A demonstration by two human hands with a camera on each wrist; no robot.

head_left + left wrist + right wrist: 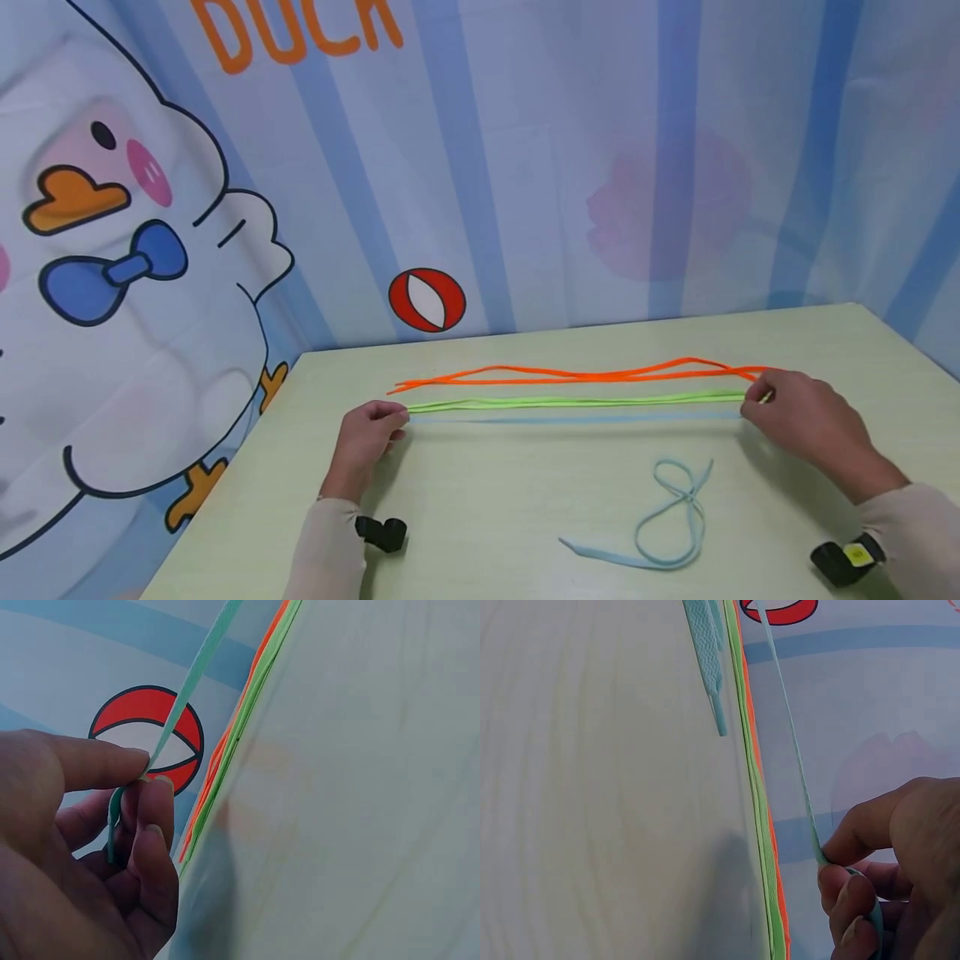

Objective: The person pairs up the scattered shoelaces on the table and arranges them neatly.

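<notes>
A light blue flat shoelace (577, 419) is stretched straight between the two hands, above the table. My left hand (367, 437) pinches it between thumb and forefinger, and a short tail hangs inside the curled fingers in the left wrist view. At the other end my right hand (813, 417) pinches the same lace, its tail running down past the fingers in the right wrist view. Just behind lie green shoelaces (577, 402), laid lengthwise. Orange shoelaces (585, 377) stretch out beyond the green ones. A second light blue shoelace (663, 566) lies looped nearer the front.
The pale wooden table (480, 508) meets a blue striped cloth backdrop (555, 167) printed with a duck (150, 358) and a red and white ball (427, 300). Black wrist cameras (382, 533) sit on both cuffs.
</notes>
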